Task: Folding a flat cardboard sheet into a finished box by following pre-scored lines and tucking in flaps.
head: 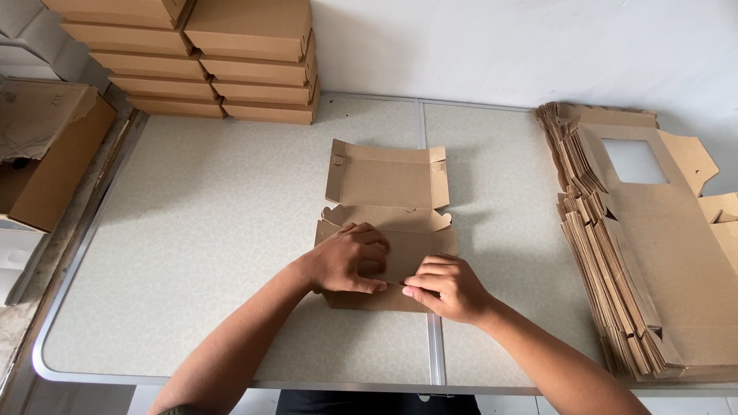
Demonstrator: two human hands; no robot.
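Brown cardboard is everywhere on this pale speckled table (215, 230). In the middle lies a half-folded box (388, 192), with its lid part standing open toward the wall and its front part near the person. The left hand (347, 260) lies on the front panel of the box, the fingers bent and close together, the fingertips pressing on the cardboard. The right hand (447, 287) is just beside it, touching the lower edge of the same panel; its fingers are curled and together, and the thumb and first finger seem to pinch the edge, but I cannot tell this surely. The two hands almost touch each other at the fingertips.

At the right side of the table is a thick pile of flat box blanks (646, 261); the top one has a window cut out. At the far left corner stand two stacks of finished boxes (223, 61). An open carton (46, 154) is beside the table on the left.
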